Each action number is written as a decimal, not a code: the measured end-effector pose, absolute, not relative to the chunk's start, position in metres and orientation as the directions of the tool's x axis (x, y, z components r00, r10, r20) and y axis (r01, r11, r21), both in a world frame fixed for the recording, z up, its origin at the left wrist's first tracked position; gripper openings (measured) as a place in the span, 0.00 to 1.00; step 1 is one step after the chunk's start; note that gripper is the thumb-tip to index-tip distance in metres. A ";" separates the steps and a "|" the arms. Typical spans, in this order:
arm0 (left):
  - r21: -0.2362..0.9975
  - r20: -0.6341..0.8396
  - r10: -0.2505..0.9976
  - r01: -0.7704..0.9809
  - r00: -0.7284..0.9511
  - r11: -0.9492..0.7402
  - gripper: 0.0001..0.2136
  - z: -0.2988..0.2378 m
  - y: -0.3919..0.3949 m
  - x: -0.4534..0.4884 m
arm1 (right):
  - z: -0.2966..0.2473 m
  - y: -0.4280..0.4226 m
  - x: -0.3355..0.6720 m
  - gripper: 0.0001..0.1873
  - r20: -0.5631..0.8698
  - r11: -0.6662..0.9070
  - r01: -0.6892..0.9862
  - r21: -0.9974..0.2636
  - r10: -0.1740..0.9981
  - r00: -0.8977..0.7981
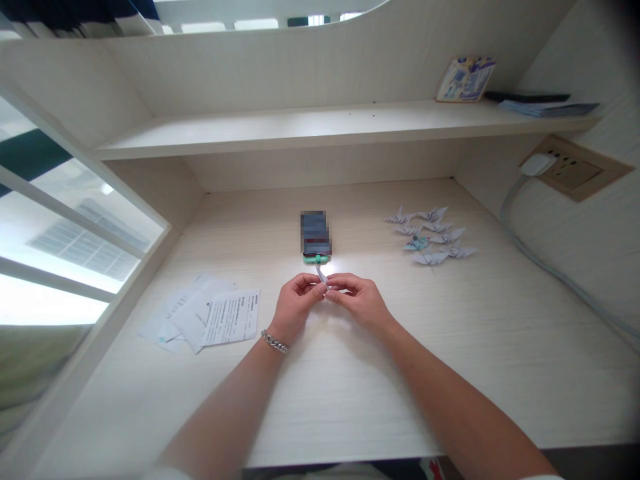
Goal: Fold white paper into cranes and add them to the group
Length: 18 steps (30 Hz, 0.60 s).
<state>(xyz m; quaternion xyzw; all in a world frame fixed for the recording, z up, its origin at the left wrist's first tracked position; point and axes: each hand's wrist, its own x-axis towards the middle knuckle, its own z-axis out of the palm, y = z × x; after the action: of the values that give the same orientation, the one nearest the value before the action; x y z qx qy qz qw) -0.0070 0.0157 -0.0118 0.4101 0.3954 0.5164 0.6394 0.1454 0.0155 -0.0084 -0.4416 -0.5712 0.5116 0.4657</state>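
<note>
Both hands meet at the middle of the pale wooden desk (450, 373). My left hand (295, 305), with a metal bracelet at the wrist, and my right hand (357, 300) pinch a small folded piece of white paper (323, 277) between their fingertips. Just beyond the hands a phone (315, 235) with a teal edge lies flat on the desk. To the right of it lies a cluster of several folded paper cranes (433, 235).
A few printed paper sheets (207, 320) lie on the desk to the left. A shelf (320, 123) above holds a small packet (466, 79) and flat dark items at the right. A wall socket (575, 170) with a white plug and grey cable is on the right wall.
</note>
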 end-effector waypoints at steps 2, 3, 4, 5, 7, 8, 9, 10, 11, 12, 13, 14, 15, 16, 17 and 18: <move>0.938 -0.062 0.987 -0.329 0.149 0.109 0.09 -0.012 0.016 -0.007 | -0.008 0.016 0.146 0.13 0.086 0.094 0.039 -0.995 0.981 -0.174; 0.940 -0.051 0.988 -0.328 0.145 0.097 0.09 -0.011 0.016 -0.007 | -0.007 0.015 0.146 0.12 0.091 0.100 0.044 -0.994 0.980 -0.176; 0.941 -0.041 0.990 -0.327 0.139 0.084 0.09 -0.011 0.016 -0.007 | -0.006 0.015 0.146 0.12 0.099 0.109 0.049 -0.993 0.979 -0.179; 0.943 -0.032 0.991 -0.326 0.131 0.074 0.09 -0.010 0.016 -0.007 | -0.006 0.015 0.146 0.11 0.108 0.120 0.053 -0.991 0.977 -0.181; 0.947 -0.018 0.993 -0.318 0.115 0.054 0.09 -0.009 0.016 -0.007 | -0.004 0.014 0.145 0.11 0.125 0.139 0.065 -0.988 0.976 -0.179; 0.950 -0.010 0.994 -0.310 0.105 0.042 0.09 -0.008 0.016 -0.007 | -0.003 0.013 0.145 0.11 0.130 0.145 0.072 -0.987 0.976 -0.175; 0.954 0.000 0.995 -0.300 0.096 0.029 0.09 -0.008 0.015 -0.007 | -0.003 0.013 0.145 0.11 0.132 0.147 0.079 -0.986 0.977 -0.169; 0.957 0.009 0.996 -0.290 0.086 0.017 0.09 -0.007 0.015 -0.007 | -0.002 0.012 0.145 0.11 0.133 0.149 0.085 -0.985 0.977 -0.164; 0.960 0.017 0.997 -0.280 0.076 0.005 0.09 -0.007 0.015 -0.007 | -0.002 0.012 0.145 0.11 0.133 0.149 0.089 -0.985 0.978 -0.161; 0.962 0.022 0.998 -0.273 0.067 -0.003 0.09 -0.007 0.015 -0.007 | -0.002 0.012 0.145 0.11 0.135 0.151 0.091 -0.984 0.978 -0.159; 0.964 0.026 0.998 -0.267 0.061 -0.009 0.09 -0.007 0.015 -0.007 | -0.001 0.011 0.145 0.11 0.138 0.154 0.092 -0.984 0.978 -0.159; 0.965 0.029 0.998 -0.264 0.056 -0.013 0.09 -0.007 0.015 -0.007 | -0.001 0.011 0.145 0.11 0.141 0.157 0.093 -0.983 0.977 -0.159; 0.965 0.032 0.998 -0.261 0.053 -0.017 0.09 -0.007 0.015 -0.007 | -0.001 0.011 0.145 0.11 0.143 0.159 0.093 -0.983 0.977 -0.158; 0.966 0.033 0.998 -0.258 0.049 -0.020 0.09 -0.007 0.015 -0.007 | -0.001 0.011 0.145 0.11 0.145 0.160 0.093 -0.983 0.977 -0.158; 0.967 0.033 0.998 -0.254 0.046 -0.020 0.09 -0.007 0.015 -0.007 | -0.002 0.011 0.144 0.11 0.145 0.161 0.093 -0.983 0.977 -0.156; 0.968 0.032 0.999 -0.250 0.043 -0.020 0.09 -0.007 0.015 -0.007 | -0.002 0.011 0.144 0.11 0.145 0.160 0.092 -0.983 0.977 -0.154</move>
<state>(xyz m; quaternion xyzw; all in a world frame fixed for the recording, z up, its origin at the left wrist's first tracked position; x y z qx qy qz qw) -0.0067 0.0149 -0.0068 0.4513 0.4149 0.5535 0.5638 0.1442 0.0110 -0.0015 -0.4473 -0.5978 0.4689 0.4719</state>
